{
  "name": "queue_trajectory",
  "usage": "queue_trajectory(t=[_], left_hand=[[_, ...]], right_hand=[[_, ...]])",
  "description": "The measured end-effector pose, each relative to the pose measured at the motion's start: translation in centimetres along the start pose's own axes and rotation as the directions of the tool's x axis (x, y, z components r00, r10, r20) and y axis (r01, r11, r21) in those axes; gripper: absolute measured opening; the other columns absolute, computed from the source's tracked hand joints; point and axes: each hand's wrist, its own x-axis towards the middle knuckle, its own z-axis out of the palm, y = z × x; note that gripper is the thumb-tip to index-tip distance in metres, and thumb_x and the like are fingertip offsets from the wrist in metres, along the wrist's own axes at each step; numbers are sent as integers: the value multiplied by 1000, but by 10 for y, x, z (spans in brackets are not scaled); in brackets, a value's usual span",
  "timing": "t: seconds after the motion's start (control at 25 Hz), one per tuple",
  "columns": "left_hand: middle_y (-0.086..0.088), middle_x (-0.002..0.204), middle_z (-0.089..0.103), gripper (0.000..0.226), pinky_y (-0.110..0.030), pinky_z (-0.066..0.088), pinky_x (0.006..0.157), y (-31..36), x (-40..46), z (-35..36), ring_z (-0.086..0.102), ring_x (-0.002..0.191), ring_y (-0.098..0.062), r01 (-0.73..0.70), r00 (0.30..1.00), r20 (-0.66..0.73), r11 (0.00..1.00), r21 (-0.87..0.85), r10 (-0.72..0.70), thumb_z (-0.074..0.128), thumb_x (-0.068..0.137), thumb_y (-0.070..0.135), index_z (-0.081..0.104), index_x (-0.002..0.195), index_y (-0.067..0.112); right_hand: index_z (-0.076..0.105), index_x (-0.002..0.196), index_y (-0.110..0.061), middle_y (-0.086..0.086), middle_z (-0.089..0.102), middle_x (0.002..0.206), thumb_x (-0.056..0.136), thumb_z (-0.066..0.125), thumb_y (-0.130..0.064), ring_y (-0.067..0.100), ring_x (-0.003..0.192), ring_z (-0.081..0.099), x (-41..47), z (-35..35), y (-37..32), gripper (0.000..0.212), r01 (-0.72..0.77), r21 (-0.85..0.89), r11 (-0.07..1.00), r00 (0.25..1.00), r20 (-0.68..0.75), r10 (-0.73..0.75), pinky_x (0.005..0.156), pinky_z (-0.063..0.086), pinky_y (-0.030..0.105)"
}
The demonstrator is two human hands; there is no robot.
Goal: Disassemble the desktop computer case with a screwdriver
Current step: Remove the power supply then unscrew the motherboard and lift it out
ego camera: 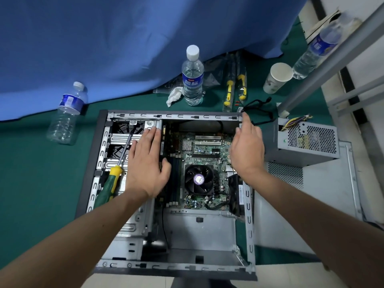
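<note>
Green screwdriver, one case, two hands apart

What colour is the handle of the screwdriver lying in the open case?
Green with yellow bands, on the screwdriver beside the left hand; the head view shows it.

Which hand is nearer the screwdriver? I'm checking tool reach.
Left. The left hand lies flat just beside the screwdriver; the right hand is across the case.

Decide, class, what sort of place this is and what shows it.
Probably a makeshift repair workbench: an opened computer case lies on a green mat, its removed power supply beside it, spare screwdrivers behind.
</note>
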Motion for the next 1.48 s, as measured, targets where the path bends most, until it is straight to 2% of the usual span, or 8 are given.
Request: queue_trajectory(t=[0.2, 0.4, 1.12, 1.16, 1.24, 1.32, 1.4, 1.48], left_hand=[[-5, 162, 20, 77, -45, 10, 122, -2, 0, 2, 9, 151, -18, -4, 1000, -6, 1000, 2, 4, 40, 85, 34, 20, 156, 11], [-5, 163, 18, 78, -43, 8, 123, -1, 0, 1, 8, 151, -18, -2, 1000, 10, 1000, 28, 1, 36, 85, 37, 18, 156, 11], [-9, 162, 19, 70, -45, 5, 123, 2, -2, -6, 8, 151, -21, -2, 1000, 17, 1000, -23, 3, 37, 90, 31, 21, 155, 11], [-13, 160, 22, 67, -48, 7, 122, 4, -2, -10, 11, 150, -25, -36, 999, 19, 999, -27, 37, 43, 90, 27, 28, 153, 11], [-18, 150, 37, 53, -55, 17, 119, 16, -7, -12, 27, 144, -32, -299, 954, 37, 954, 4, 299, 55, 84, 14, 52, 137, 10], [-11, 125, 58, 32, -49, 31, 114, 41, -13, -1, 49, 126, -30, -585, 805, 126, 811, 3, 580, 59, 81, 12, 67, 113, 11], [-6, 114, 60, 25, -42, 31, 110, 68, -14, 15, 49, 116, -26, -627, 740, 285, 778, -37, 610, 61, 85, 17, 68, 108, 12], [-7, 120, 56, 28, -42, 23, 113, 90, -11, 37, 42, 119, -27, -611, 717, 403, 791, -26, 568, 60, 88, 23, 65, 113, 11]], right_hand=[[27, 150, -5, 13, 44, 143, 103, 38, -13, 27, 126, 40, -2, -1, -4, 49, 9, 9, 1000, 1000, -29, -9, 107, 37, 43], [41, 137, -3, 16, 45, 126, 99, 46, -12, 29, 116, 43, -3, -2, -5, 39, -32, 23, 999, 997, -69, 34, 101, 37, 39], [44, 134, -3, 18, 47, 121, 98, 45, -8, 31, 110, 44, -4, -1, -7, 36, 19, -101, 995, 998, -63, -25, 94, 41, 41], [43, 134, -4, 18, 46, 121, 98, 45, -8, 31, 110, 44, -3, -2, -7, 36, 13, -102, 995, 998, -61, -20, 94, 41, 42], [43, 133, -4, 17, 46, 121, 98, 45, -9, 30, 110, 44, -4, -2, -8, 35, -3, -102, 995, 998, -58, -3, 95, 42, 43], [44, 132, -5, 16, 47, 119, 98, 45, -8, 30, 109, 45, -3, -1, -8, 34, -1, -109, 994, 998, -67, -6, 94, 42, 43], [45, 131, -6, 16, 47, 119, 97, 46, -8, 29, 108, 45, -2, 1, -7, 34, -8, -95, 995, 997, -78, 0, 93, 43, 43], [46, 129, -6, 15, 48, 118, 97, 45, -9, 29, 108, 45, -2, 2, -5, 33, -7, -78, 997, 996, -88, 0, 92, 44, 44]])
